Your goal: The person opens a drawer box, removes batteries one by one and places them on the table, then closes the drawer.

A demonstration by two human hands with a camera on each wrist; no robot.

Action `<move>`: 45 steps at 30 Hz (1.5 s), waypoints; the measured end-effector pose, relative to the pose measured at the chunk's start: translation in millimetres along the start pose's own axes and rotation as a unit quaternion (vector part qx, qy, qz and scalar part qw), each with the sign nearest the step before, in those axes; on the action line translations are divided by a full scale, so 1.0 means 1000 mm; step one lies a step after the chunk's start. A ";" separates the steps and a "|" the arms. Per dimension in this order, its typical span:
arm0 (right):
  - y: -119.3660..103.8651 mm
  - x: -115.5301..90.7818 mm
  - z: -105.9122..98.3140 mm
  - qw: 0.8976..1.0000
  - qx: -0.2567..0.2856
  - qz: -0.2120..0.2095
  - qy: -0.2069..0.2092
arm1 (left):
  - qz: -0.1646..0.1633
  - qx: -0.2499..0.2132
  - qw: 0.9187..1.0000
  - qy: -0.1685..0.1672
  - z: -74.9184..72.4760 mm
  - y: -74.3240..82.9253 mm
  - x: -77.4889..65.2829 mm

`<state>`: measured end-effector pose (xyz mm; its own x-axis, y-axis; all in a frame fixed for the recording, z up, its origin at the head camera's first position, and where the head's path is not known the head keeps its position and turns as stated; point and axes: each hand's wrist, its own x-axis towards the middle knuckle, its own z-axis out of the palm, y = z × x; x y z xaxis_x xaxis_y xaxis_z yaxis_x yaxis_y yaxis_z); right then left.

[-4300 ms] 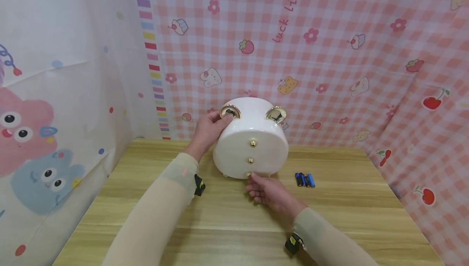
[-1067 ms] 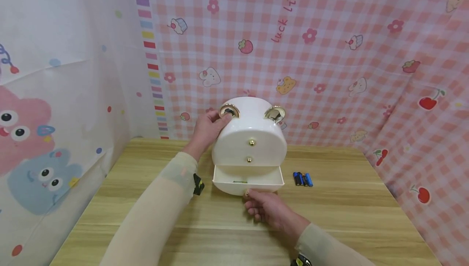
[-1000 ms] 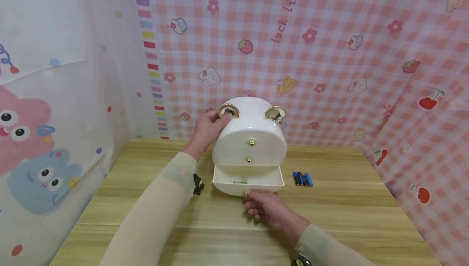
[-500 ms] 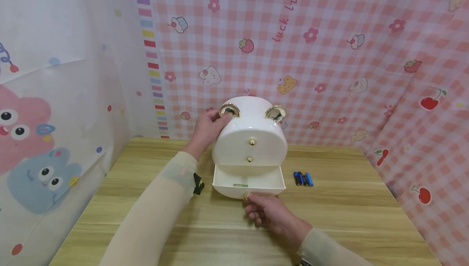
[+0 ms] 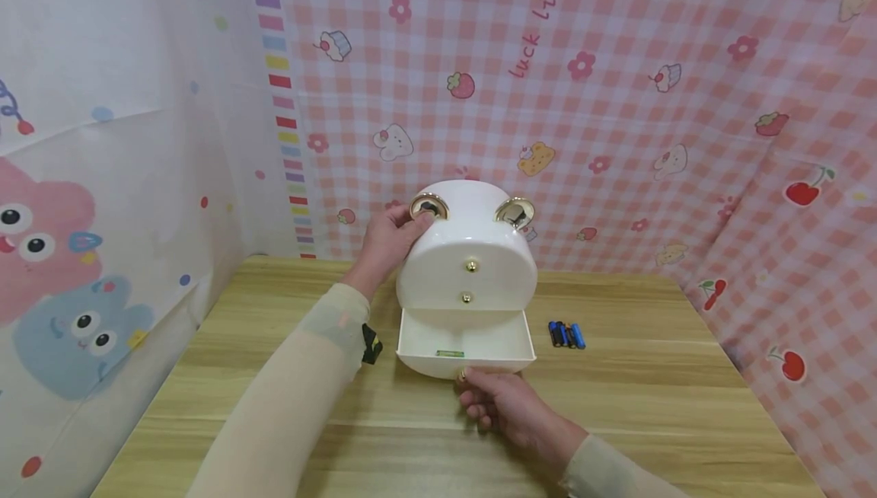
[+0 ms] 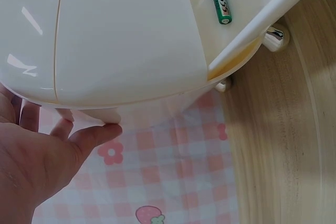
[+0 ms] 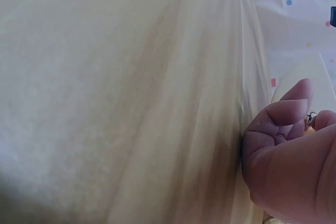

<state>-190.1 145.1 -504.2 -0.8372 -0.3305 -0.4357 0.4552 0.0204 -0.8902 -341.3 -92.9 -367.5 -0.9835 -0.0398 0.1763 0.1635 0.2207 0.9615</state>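
Observation:
A white rounded drawer box point(image 5: 473, 212) with gold ear-like rings stands on the table, its bottom drawer point(image 5: 507, 334) pulled out. My right hand point(image 5: 510, 407) pinches that drawer's small gold knob point(image 5: 462, 376) between thumb and fingers; in the right wrist view the knob point(image 7: 310, 119) shows between the fingertips. My left hand point(image 5: 390, 239) rests against the box's left side just below the left ear, and in the left wrist view its thumb and fingertips touch the glossy side wall. A green battery point(image 6: 221, 3) lies on the drawer floor, near the front.
Several blue and black batteries point(image 5: 566, 335) lie side by side on the wooden table point(image 5: 637, 391), right of the box. Two more gold knobs sit on the drawer fronts above. A pink checked cloth point(image 5: 589, 117) hangs close behind the box.
The bottom drawer, closed at first, has come out toward me with my right hand on its knob, and slid further in the last second. The green battery has come into view. My left hand stays put.

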 end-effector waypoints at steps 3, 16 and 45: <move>0.001 -0.002 0.000 1.000 0.001 0.002 -0.001 | -0.002 -0.001 1.000 0.002 0.000 0.000 0.000; 0.007 -0.009 0.001 1.000 -0.005 0.007 -0.002 | 0.001 -0.006 1.000 0.004 0.000 -0.001 0.001; 0.014 -0.022 0.001 1.000 -0.003 0.009 -0.008 | -0.001 -0.007 1.000 0.001 0.000 -0.001 0.000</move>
<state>-165.6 151.6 -506.7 -0.8241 -0.3453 -0.4490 0.4679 0.0318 -0.8832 -341.7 -92.7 -368.0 -0.9837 -0.0414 0.1750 0.1630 0.2061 0.9649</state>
